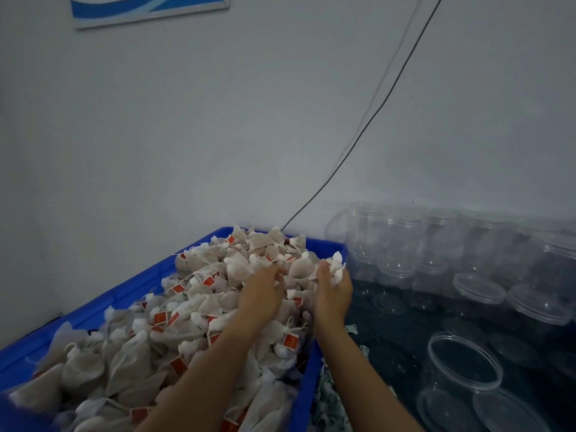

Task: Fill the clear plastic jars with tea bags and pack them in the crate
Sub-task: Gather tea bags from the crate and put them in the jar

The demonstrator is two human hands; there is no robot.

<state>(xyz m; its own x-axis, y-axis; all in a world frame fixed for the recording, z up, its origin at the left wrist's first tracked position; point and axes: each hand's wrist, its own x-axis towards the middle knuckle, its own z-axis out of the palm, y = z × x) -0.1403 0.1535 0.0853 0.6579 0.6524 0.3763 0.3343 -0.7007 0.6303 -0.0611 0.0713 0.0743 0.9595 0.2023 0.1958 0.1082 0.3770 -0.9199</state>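
A blue plastic crate (103,302) is heaped with white pyramid tea bags (193,310) that carry red tags. My left hand (260,294) reaches into the far part of the heap, fingers curled among the bags. My right hand (332,293) is at the crate's right rim, closed around a bunch of tea bags (336,266). An open clear plastic jar (461,374) stands to the right of the crate, near my right forearm, with nothing in it.
Several empty clear jars (402,235) stand stacked in rows at the back right on a dark surface (402,338). Clear lids (511,413) lie around the open jar. A grey wall is close behind, with a black cable (367,126) running down it.
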